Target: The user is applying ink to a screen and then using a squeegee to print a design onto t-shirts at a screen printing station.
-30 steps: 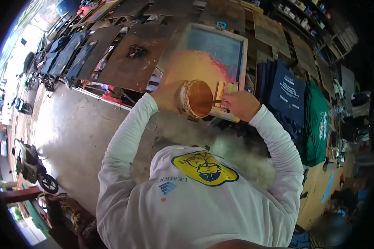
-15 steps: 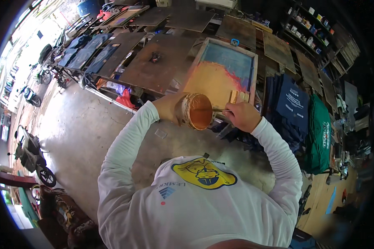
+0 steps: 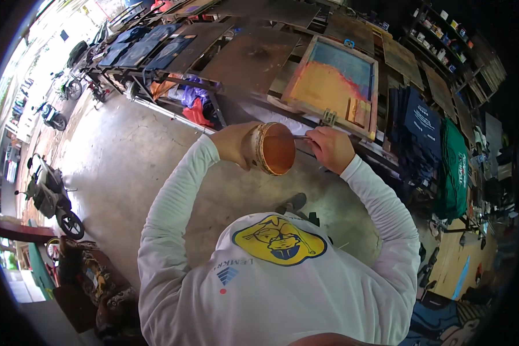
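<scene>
My left hand [image 3: 235, 145] is wrapped around a round tub [image 3: 263, 151] with a crusted rim and orange paint-like contents [image 3: 279, 151], tilted so its mouth faces right. My right hand [image 3: 331, 149] pinches the thin handle of a stirring tool [image 3: 301, 137], which reaches into the tub; its far end is hidden inside. Beyond my right hand a wooden-framed printing screen [image 3: 373, 92] lies on the workbench, its mesh partly covered with yellow-orange and smeared red. A wooden squeegee [image 3: 358, 111] rests at its near right corner.
Dark boards [image 3: 254, 55] line the long bench. Stacks of navy shirts [image 3: 416, 124] and a green cloth [image 3: 454, 167] hang at the right, below shelves of bottles [image 3: 441, 34]. Concrete floor [image 3: 121, 150] spreads left, with a parked motorcycle [image 3: 49, 193] and a red bag [image 3: 198, 113] under the bench.
The view has shifted, so bench and screen sit farther up and right of my hands. Both hands keep their holds; the tool still reaches into the tub. A shoe now shows below.
</scene>
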`<action>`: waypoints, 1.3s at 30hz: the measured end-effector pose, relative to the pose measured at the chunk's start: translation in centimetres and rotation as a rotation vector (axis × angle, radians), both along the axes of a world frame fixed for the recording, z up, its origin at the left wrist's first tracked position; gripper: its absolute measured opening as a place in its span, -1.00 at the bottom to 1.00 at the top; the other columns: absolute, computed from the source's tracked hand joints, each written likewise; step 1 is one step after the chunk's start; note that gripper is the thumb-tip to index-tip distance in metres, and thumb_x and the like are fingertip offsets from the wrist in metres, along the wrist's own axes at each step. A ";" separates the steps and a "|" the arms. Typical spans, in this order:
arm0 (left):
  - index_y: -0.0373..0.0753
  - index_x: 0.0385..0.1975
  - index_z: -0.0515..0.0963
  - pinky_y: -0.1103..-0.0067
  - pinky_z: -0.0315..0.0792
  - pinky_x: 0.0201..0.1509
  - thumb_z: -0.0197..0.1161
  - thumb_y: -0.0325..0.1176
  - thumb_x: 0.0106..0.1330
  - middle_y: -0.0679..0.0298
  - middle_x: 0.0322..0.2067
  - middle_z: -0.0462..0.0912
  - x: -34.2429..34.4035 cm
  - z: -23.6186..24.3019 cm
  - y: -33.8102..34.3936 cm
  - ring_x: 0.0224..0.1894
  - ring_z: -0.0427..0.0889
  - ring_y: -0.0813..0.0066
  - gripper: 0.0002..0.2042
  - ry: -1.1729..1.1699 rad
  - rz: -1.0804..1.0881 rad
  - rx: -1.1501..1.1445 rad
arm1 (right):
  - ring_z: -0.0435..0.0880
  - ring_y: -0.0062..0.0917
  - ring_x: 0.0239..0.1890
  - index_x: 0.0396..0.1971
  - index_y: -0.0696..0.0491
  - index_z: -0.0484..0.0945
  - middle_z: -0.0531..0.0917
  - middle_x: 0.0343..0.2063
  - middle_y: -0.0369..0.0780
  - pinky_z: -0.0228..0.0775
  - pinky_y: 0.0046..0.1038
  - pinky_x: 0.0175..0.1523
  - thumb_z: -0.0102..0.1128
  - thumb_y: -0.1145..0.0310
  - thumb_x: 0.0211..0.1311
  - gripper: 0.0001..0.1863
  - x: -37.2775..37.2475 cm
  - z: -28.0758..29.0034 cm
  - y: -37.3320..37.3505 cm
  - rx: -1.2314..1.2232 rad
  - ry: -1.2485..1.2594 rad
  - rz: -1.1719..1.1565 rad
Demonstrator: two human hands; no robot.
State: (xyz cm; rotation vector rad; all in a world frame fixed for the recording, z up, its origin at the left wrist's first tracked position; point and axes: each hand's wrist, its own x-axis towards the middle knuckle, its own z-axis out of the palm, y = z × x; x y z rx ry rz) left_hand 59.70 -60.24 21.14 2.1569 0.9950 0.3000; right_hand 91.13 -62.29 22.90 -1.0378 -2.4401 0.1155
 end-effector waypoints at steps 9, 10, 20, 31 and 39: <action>-0.20 0.31 0.23 0.37 0.34 0.34 0.68 -0.42 -0.50 0.12 0.16 0.49 -2.6 -1.5 -7.0 0.22 0.48 0.19 0.13 -0.099 0.023 0.096 | 0.67 -0.13 -0.34 -0.36 -0.01 0.72 0.68 -0.46 -0.10 0.50 -0.12 -0.20 0.22 0.20 0.13 -0.78 -3.3 -1.3 -6.1 -0.249 -0.224 -0.171; -0.21 0.31 0.22 0.37 0.34 0.34 0.68 -0.41 -0.49 0.11 0.16 0.49 -1.8 -0.5 -7.6 0.22 0.48 0.18 0.13 -0.060 -0.004 0.099 | 0.67 -0.13 -0.34 -0.36 -0.01 0.72 0.68 -0.46 -0.10 0.50 -0.12 -0.20 0.22 0.20 0.13 -0.78 -3.4 -1.3 -6.4 -0.254 -0.219 -0.188; -0.20 0.26 0.30 0.36 0.36 0.30 0.66 -0.34 -0.47 0.08 0.12 0.52 0.8 0.4 -9.1 0.17 0.50 0.09 0.05 -0.008 -0.082 0.040 | 0.67 -0.19 -0.34 -0.41 -0.03 0.70 0.66 -0.49 -0.16 0.50 -0.16 -0.22 0.20 0.24 0.16 -0.83 -2.7 0.1 -8.6 -0.096 -0.160 -0.231; -0.20 0.25 0.31 0.35 0.36 0.30 0.65 -0.22 -0.33 0.07 0.15 0.49 4.6 -2.2 -6.7 0.20 0.48 0.09 -0.02 -0.209 0.105 0.157 | 0.63 -0.23 -0.35 -0.33 0.03 0.62 0.63 -0.47 -0.20 0.47 -0.23 -0.26 0.26 0.33 0.18 -0.88 4.1 -1.8 -6.8 0.002 0.115 -0.070; -0.25 0.35 0.16 0.30 0.26 0.40 0.68 -0.14 -0.38 0.03 0.24 0.39 11.2 -5.7 0.2 0.31 0.35 0.01 0.15 -0.170 0.298 0.329 | 0.65 -0.16 -0.35 -0.32 0.13 0.64 0.68 -0.42 -0.11 0.48 -0.26 -0.27 0.30 0.37 0.18 -0.85 6.4 -0.5 1.3 -0.029 0.228 -0.170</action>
